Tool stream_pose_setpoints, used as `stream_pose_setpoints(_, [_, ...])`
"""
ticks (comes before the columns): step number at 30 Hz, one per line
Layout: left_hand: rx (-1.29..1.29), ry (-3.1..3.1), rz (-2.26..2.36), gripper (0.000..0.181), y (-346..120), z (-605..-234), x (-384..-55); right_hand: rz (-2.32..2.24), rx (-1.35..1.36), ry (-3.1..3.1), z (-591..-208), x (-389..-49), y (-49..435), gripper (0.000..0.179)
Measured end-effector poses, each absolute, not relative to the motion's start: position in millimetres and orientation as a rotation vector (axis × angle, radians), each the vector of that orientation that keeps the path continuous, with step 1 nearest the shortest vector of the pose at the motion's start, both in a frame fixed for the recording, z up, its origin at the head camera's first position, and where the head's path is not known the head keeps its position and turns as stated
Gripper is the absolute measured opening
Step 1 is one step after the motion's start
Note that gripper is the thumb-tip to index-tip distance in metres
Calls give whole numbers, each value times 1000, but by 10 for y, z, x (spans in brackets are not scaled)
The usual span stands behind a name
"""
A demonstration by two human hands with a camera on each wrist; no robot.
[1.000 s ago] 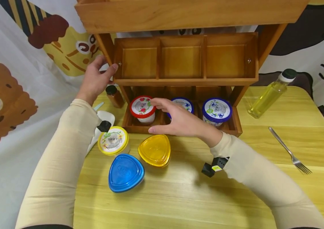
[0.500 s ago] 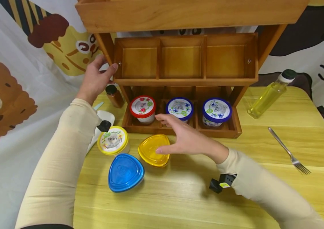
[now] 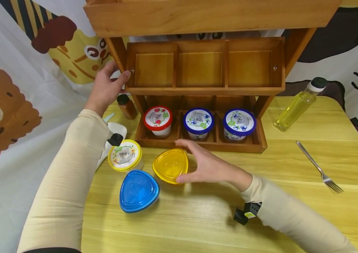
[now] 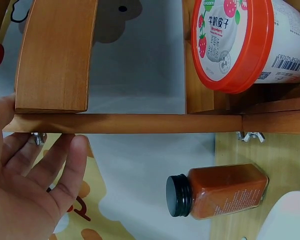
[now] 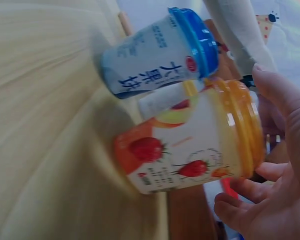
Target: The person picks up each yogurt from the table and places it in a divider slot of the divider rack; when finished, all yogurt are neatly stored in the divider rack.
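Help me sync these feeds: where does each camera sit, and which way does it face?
Head: worn on the head, facing forward and down at the shelf and table; left hand, right hand and both sleeves show.
Left wrist: worn there, facing the shelf's side, red-lidded tub and black-capped jar; left hand shows.
Right wrist: worn there, facing across the table at the amber-lidded cup and blue-lidded cup; right hand and left sleeve show.
Shared: head and right wrist both show both cups.

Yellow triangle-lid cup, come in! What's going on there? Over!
Right grip spread at yellow triangle-lid cup, not clasping; left grip holding wooden rack. Cup upright on table. Blue triangle-lid cup beside it, not blocking right grip.
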State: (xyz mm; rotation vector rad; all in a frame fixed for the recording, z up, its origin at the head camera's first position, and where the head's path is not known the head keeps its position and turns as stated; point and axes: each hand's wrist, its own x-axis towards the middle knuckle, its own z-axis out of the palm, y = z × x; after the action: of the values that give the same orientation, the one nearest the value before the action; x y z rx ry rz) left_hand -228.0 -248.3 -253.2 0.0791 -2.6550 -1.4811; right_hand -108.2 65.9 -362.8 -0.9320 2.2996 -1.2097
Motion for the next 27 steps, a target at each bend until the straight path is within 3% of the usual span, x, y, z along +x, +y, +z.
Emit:
stream_pose_setpoints(13, [70,-2657,-1466,53,-2479,-2535,-2265,-1259,-895,2237,-3826,-1029,624,115])
stream_pose_setpoints(27, [90,-2669,-1475,52,-2480,-2520,-2264,-1288,-885,2196,-3854,-1028,584,110])
